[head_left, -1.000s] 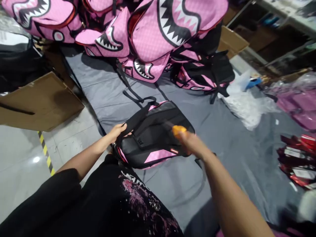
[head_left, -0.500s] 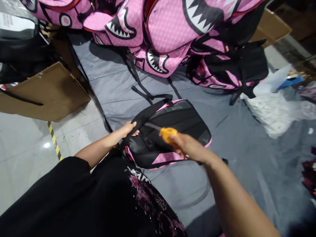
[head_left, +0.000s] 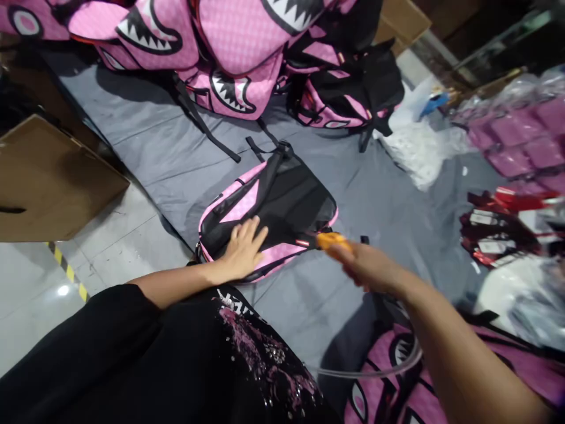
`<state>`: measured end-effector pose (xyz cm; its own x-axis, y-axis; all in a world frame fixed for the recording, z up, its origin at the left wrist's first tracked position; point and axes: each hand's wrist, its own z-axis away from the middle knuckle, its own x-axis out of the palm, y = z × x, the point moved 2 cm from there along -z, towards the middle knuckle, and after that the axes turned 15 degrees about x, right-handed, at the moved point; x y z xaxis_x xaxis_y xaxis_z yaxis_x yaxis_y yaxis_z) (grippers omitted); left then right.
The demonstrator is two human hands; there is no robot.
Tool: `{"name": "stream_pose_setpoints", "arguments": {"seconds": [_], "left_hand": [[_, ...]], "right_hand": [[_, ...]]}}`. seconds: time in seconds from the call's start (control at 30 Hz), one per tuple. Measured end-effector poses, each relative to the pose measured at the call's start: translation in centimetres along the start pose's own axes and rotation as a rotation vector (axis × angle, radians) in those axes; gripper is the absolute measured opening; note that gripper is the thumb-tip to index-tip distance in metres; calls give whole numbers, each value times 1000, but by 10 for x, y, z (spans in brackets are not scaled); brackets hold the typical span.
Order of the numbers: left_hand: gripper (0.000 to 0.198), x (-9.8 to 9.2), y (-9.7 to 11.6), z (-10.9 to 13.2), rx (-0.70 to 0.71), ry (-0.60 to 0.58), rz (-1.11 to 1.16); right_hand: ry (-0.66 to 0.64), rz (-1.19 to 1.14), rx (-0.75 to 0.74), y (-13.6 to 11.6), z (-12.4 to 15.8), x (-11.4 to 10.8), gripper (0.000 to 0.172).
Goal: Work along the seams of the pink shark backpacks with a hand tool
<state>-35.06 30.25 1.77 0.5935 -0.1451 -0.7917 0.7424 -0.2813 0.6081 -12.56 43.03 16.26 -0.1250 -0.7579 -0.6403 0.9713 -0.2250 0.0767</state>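
Note:
A black and pink backpack lies on the grey cloth in front of me, its strap side facing up. My left hand rests flat on its lower left part, fingers spread. In my right hand is an orange air blow gun, gripped at the backpack's right edge. Its thin dark nozzle points left over the pink side panel. A clear hose curves below my right forearm. The fingers round the handle are partly blurred.
Pink shark-mouth backpacks are heaped at the back, and more backpacks lie at lower right. A cardboard box stands left. White plastic bags, wrapped pink packets and red tagged items lie to the right.
My left hand has let go of the shoulder strap and now lies flat on the backpack. The straps lie differently. The blow gun has moved right, to the backpack's edge. The view has shifted right.

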Motion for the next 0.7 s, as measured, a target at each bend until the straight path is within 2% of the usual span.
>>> {"name": "stream_pose_setpoints", "arguments": {"seconds": [0.03,0.07,0.17,0.2,0.3,0.33,0.37,0.43,0.47,0.57,0.6,0.63,0.7], "left_hand": [[75,8,13,4,66,-25,55],[78,17,23,8,91,-43,136],[79,39,34,12,-14,-24,357],[74,43,32,11,-51,-2,396],[45,40,16,7,-151,78,481],[36,36,8,6,-204,107,522],[31,33,1,6,-264,128,569],[37,28,-11,5,-394,139,672],[42,28,-14,5,-453,128,722],[43,33,-15,5,-568,94,806],[42,36,-11,6,-586,95,808],[41,39,-6,7,-595,105,796],[38,43,7,10,-578,144,728]], "right_hand": [[-56,-12,-15,5,4,2,41],[-53,-17,8,11,8,3,40],[113,-35,134,32,21,7,38],[76,-69,121,41,25,11,37],[-209,-253,-61,70,34,35,42],[-225,-309,-96,80,36,43,45],[-187,-347,-100,90,37,52,47],[-103,-375,-74,104,41,69,51],[-139,-369,-89,107,43,79,53],[-432,-316,-255,103,50,100,57],[-437,-311,-284,102,50,100,57],[-351,-322,-275,101,48,96,55],[-36,-379,-174,102,41,81,49]]}}
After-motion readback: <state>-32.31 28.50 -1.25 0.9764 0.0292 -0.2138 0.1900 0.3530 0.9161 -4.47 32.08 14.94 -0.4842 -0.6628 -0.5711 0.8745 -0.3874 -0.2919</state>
